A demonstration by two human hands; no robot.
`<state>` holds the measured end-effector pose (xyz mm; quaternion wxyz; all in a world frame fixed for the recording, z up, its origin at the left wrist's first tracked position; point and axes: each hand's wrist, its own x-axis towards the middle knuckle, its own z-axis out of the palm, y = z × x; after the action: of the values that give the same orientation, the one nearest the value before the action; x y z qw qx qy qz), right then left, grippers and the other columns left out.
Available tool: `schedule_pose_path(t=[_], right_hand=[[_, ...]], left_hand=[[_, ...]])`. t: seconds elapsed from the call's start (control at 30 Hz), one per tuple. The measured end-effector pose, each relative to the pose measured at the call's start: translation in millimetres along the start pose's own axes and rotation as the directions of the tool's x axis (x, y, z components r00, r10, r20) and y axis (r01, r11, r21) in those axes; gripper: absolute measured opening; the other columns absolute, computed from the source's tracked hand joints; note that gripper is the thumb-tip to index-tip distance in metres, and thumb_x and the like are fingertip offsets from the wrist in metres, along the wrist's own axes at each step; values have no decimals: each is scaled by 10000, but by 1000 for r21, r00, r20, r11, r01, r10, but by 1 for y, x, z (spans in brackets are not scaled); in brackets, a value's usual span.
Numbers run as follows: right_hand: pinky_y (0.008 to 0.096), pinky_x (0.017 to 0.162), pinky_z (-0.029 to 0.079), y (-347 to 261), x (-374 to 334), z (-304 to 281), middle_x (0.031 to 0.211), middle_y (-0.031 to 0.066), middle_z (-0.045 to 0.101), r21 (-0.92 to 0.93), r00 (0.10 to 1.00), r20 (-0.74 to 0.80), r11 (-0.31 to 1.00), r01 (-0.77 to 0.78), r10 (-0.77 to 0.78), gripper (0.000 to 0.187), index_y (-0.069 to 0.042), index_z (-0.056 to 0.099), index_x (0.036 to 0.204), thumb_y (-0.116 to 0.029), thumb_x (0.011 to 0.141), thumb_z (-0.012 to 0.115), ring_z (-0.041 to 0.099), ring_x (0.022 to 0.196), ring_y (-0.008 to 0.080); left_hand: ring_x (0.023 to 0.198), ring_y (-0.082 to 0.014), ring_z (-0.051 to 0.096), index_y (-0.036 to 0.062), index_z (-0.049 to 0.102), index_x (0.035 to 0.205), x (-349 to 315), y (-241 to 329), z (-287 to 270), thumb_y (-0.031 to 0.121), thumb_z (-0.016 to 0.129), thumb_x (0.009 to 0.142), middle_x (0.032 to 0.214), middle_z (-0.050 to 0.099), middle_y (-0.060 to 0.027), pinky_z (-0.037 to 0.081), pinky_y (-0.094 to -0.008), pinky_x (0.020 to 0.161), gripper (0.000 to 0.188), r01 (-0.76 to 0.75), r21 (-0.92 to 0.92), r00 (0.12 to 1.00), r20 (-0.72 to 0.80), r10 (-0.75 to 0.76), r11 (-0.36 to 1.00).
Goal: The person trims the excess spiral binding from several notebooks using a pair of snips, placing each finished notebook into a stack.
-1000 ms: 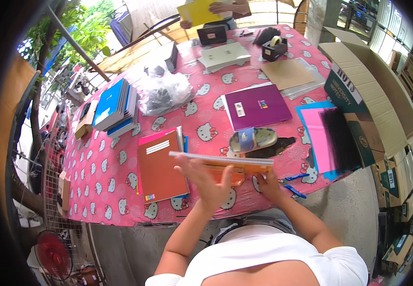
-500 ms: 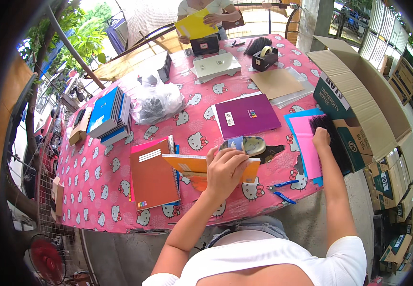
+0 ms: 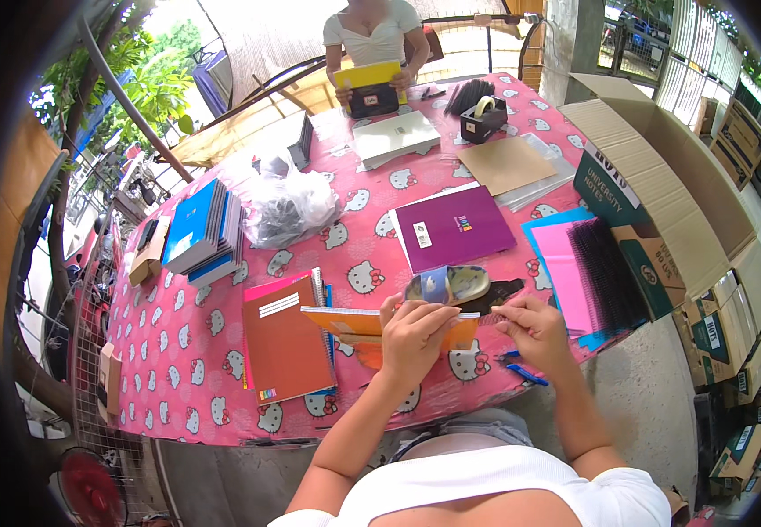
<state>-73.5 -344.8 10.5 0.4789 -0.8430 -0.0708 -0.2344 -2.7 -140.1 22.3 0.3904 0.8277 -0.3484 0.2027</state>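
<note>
My left hand is closed on an orange notebook, holding it on edge with its spine side up. Close to the notebook's right end, my right hand pinches something thin that I cannot make out against the dark patch behind it. Just beyond both hands lies a slipper-like thing with a blue strap. Blue-handled cutters rest beneath my right hand, partly hidden by it. To the right, black spiral binding coils lie over pink sheets.
Left of my hands is a stack with a brown spiral notebook on top. Farther off are a purple notebook, blue notebooks, a plastic bag and a tape dispenser. An open carton borders the right. Another person holds a yellow folder.
My right hand has left the black coils and come over to the notebook's right end. My left hand keeps its hold. Across the table, the person has lowered the yellow folder.
</note>
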Motion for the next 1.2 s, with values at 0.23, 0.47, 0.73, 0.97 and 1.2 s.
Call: schedule_pose_path(t=[0.23, 0.47, 0.73, 0.97, 1.2], right_hand=[[250, 593, 472, -2, 19, -15, 835, 66, 625, 39, 997, 80, 999, 9, -12, 270, -43, 709, 987, 30, 728, 718, 599, 677, 139], [238, 611, 474, -7, 25, -15, 861, 47, 607, 128, 979, 201, 990, -60, 34, 205, -20, 704, 941, 63, 755, 687, 579, 748, 125], [272, 624, 468, -11, 24, -11, 790, 55, 599, 254, 858, 389, 855, -451, 337, 143, -24, 671, 971, -56, 832, 664, 596, 710, 150], [323, 605, 482, -43, 19, 7, 856, 99, 611, -349, 982, 162, 925, 153, -101, 173, -43, 628, 936, -177, 834, 667, 622, 722, 253], [388, 612, 479, -52, 23, 16, 819, 86, 569, -312, 989, 106, 941, 133, -105, 160, -72, 626, 897, -213, 829, 659, 602, 713, 306]], left_hand=[[763, -144, 603, 129, 712, 866, -3, -1, 2, 179, 691, 800, 820, 690, 25, 340, -375, 914, 86, -26, 19, 999, -32, 27, 999], [715, -149, 598, 123, 715, 864, -6, 0, 2, 197, 708, 788, 799, 695, 3, 346, -373, 909, 106, -20, 6, 998, -62, 20, 1000], [735, -171, 615, 117, 701, 881, -5, 4, -2, 199, 719, 778, 811, 696, -9, 351, -378, 915, 133, 26, 7, 999, -34, -26, 1000], [781, -209, 644, 101, 693, 891, -8, -4, -2, 164, 739, 738, 815, 691, -33, 355, -417, 969, 172, -11, -26, 999, -40, 10, 1000], [741, -197, 627, 101, 697, 874, -11, -5, -2, 147, 738, 719, 792, 682, -33, 368, -401, 964, 167, -16, 5, 1000, -20, 16, 1000]])
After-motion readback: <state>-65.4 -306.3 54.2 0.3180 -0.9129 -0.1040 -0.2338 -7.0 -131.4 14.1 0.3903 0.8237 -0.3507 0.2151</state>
